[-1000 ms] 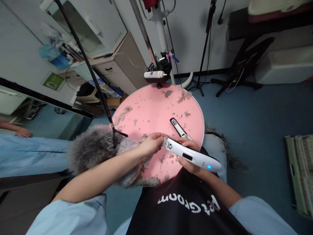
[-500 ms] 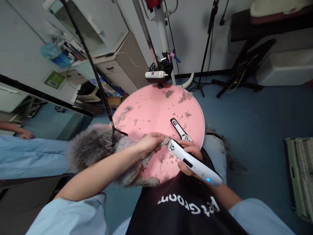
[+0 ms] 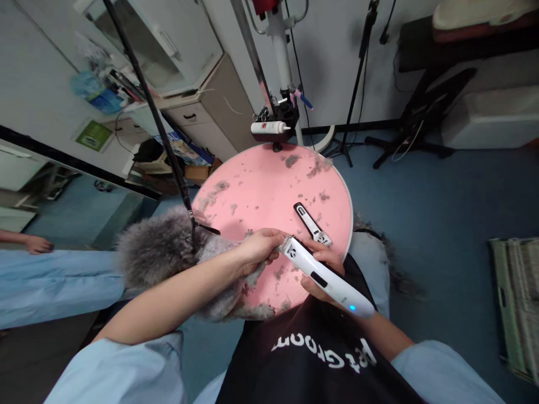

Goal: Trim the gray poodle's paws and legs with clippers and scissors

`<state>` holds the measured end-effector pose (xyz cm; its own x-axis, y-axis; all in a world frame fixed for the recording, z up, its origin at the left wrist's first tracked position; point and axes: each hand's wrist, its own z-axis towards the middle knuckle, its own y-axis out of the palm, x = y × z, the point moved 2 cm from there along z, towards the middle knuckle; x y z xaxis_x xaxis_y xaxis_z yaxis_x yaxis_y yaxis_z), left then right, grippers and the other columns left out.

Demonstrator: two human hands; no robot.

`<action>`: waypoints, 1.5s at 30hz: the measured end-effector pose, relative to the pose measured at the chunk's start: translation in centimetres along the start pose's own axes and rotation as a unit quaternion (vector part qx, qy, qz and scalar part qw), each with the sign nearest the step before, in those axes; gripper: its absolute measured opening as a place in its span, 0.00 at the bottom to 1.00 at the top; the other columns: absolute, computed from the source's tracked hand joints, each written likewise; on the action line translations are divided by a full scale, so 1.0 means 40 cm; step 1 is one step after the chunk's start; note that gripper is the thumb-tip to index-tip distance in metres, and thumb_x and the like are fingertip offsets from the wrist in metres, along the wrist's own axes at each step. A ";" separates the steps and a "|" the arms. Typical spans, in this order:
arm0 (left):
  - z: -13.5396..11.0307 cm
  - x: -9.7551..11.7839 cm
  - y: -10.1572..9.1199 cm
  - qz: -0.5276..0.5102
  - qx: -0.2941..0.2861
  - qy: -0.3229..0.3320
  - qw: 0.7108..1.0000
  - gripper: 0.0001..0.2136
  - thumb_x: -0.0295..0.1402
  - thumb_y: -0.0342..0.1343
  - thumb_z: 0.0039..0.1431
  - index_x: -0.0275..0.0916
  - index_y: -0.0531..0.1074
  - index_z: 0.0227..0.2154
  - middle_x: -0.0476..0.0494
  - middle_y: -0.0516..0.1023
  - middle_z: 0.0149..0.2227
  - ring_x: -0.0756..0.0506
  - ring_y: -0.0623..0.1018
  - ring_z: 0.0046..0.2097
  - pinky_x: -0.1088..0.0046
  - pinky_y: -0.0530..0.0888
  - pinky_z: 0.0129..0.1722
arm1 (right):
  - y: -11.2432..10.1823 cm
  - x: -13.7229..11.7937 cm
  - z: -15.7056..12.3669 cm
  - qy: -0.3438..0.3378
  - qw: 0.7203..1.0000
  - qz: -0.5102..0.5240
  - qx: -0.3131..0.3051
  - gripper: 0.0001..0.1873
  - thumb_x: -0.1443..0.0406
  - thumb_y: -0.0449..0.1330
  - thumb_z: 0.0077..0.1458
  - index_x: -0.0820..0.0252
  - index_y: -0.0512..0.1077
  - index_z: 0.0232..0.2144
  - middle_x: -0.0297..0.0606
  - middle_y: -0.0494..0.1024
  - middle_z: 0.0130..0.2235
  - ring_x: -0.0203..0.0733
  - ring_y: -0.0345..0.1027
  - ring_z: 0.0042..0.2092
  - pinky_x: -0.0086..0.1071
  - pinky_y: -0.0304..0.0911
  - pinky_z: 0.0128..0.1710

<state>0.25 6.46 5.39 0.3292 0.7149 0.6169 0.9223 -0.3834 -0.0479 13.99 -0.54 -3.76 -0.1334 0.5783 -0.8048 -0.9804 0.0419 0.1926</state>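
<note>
A grey curly-haired dog [image 3: 162, 249] stands at the left edge of a round pink grooming table [image 3: 261, 191], tethered by a black leash [image 3: 168, 146]. My left hand [image 3: 256, 248] is closed around the dog's paw, holding it out over the table. My right hand [image 3: 322, 272] grips a white electric clipper [image 3: 326, 278] with a blue light; its blade end touches the paw at my left fingertips.
A second black-and-white clipper [image 3: 311, 223] lies on the table among several tufts of cut fur. A grooming arm post with a white bottle [image 3: 269, 127] stands at the far rim. Cabinets [image 3: 197, 112] stand at the left, stands and a blue floor to the right. Another person's hand [image 3: 36, 244] shows at the left.
The clipper has tilted steeper and shifted slightly along the paw. My left hand keeps its hold. The dog's head has dropped a little.
</note>
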 end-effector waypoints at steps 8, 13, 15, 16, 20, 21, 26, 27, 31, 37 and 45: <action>0.010 -0.012 -0.003 0.006 0.010 0.027 1.000 0.10 0.26 0.48 0.54 0.32 0.73 0.36 0.49 0.67 0.21 0.56 0.57 0.18 0.77 0.49 0.18 | 0.007 -0.015 0.020 0.001 1.000 0.013 -0.016 0.22 0.62 0.62 0.49 0.48 0.61 0.47 0.43 0.69 0.52 0.50 0.67 0.53 0.47 0.67 0.47; 0.015 -0.021 -0.006 0.008 0.018 0.048 0.999 0.11 0.27 0.50 0.51 0.32 0.73 0.36 0.47 0.68 0.23 0.55 0.59 0.19 0.76 0.51 0.19 | 0.005 -0.019 0.028 0.021 1.000 0.002 -0.003 0.18 0.61 0.61 0.48 0.50 0.62 0.43 0.42 0.71 0.48 0.50 0.68 0.50 0.47 0.67 0.46; 0.017 -0.023 -0.007 0.006 0.013 0.054 0.998 0.11 0.28 0.52 0.50 0.32 0.73 0.36 0.47 0.68 0.23 0.55 0.59 0.20 0.75 0.51 0.20 | 0.003 -0.019 0.031 0.034 0.999 0.014 -0.016 0.18 0.61 0.61 0.48 0.50 0.63 0.42 0.42 0.72 0.47 0.49 0.68 0.49 0.47 0.67 0.46; 0.017 -0.024 -0.008 0.006 0.009 0.055 0.998 0.12 0.28 0.52 0.49 0.32 0.73 0.37 0.47 0.68 0.23 0.55 0.59 0.21 0.75 0.51 0.20 | 0.001 -0.019 0.032 0.040 0.999 0.023 -0.014 0.18 0.61 0.61 0.48 0.50 0.63 0.42 0.42 0.72 0.47 0.49 0.69 0.49 0.47 0.67 0.46; 0.015 -0.027 -0.009 0.010 0.004 0.059 0.998 0.15 0.27 0.53 0.46 0.32 0.73 0.39 0.47 0.68 0.24 0.54 0.59 0.22 0.75 0.52 0.21 | -0.005 -0.017 0.040 0.070 0.996 0.045 -0.005 0.18 0.65 0.61 0.47 0.51 0.63 0.42 0.42 0.73 0.46 0.49 0.69 0.48 0.48 0.66 0.46; 0.014 -0.028 -0.009 0.015 0.003 0.061 0.998 0.15 0.26 0.53 0.45 0.31 0.73 0.39 0.48 0.68 0.23 0.54 0.59 0.22 0.74 0.52 0.22 | -0.004 -0.017 0.042 0.069 0.996 0.050 -0.014 0.18 0.65 0.61 0.47 0.51 0.64 0.42 0.42 0.73 0.46 0.49 0.69 0.48 0.48 0.66 0.46; 0.010 -0.028 -0.007 0.035 0.004 0.069 0.997 0.17 0.26 0.54 0.44 0.31 0.73 0.40 0.48 0.67 0.23 0.53 0.59 0.23 0.74 0.53 0.23 | -0.002 -0.015 0.047 0.057 0.997 0.045 -0.015 0.18 0.65 0.61 0.46 0.50 0.64 0.42 0.40 0.73 0.46 0.48 0.69 0.48 0.46 0.67 0.46; 0.008 -0.027 -0.005 0.036 0.004 0.068 0.997 0.17 0.26 0.54 0.43 0.32 0.73 0.39 0.49 0.67 0.22 0.53 0.59 0.23 0.74 0.53 0.23 | -0.002 -0.014 0.049 0.060 0.997 0.045 -0.027 0.18 0.65 0.61 0.46 0.51 0.64 0.42 0.40 0.73 0.45 0.48 0.69 0.48 0.46 0.67 0.46; 0.007 -0.024 -0.002 0.029 0.012 0.056 0.998 0.15 0.25 0.53 0.42 0.33 0.74 0.36 0.49 0.66 0.21 0.54 0.58 0.22 0.75 0.51 0.22 | -0.010 -0.010 0.058 0.082 0.994 0.065 -0.044 0.16 0.63 0.61 0.47 0.51 0.63 0.40 0.40 0.73 0.45 0.47 0.69 0.48 0.46 0.67 0.45; 0.018 -0.024 -0.010 0.013 0.047 0.044 0.998 0.11 0.33 0.54 0.48 0.34 0.73 0.34 0.47 0.68 0.23 0.54 0.60 0.21 0.74 0.51 0.21 | -0.013 0.002 0.052 0.165 0.964 0.156 -0.136 0.17 0.54 0.62 0.47 0.53 0.64 0.36 0.40 0.76 0.39 0.47 0.72 0.42 0.45 0.68 0.41; 0.016 -0.025 -0.006 0.052 0.050 0.052 0.996 0.12 0.30 0.57 0.44 0.36 0.71 0.36 0.51 0.66 0.22 0.54 0.58 0.21 0.75 0.51 0.21 | -0.037 0.050 0.047 0.291 0.928 0.203 0.110 0.19 0.53 0.62 0.49 0.52 0.60 0.38 0.34 0.77 0.38 0.29 0.58 0.19 0.27 0.57 0.18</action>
<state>-0.17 6.21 4.26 0.4068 0.6083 0.6815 0.9014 -0.3884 -0.1913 15.46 2.08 -4.59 -0.6040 0.0470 -0.7956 -0.7874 0.1188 0.6049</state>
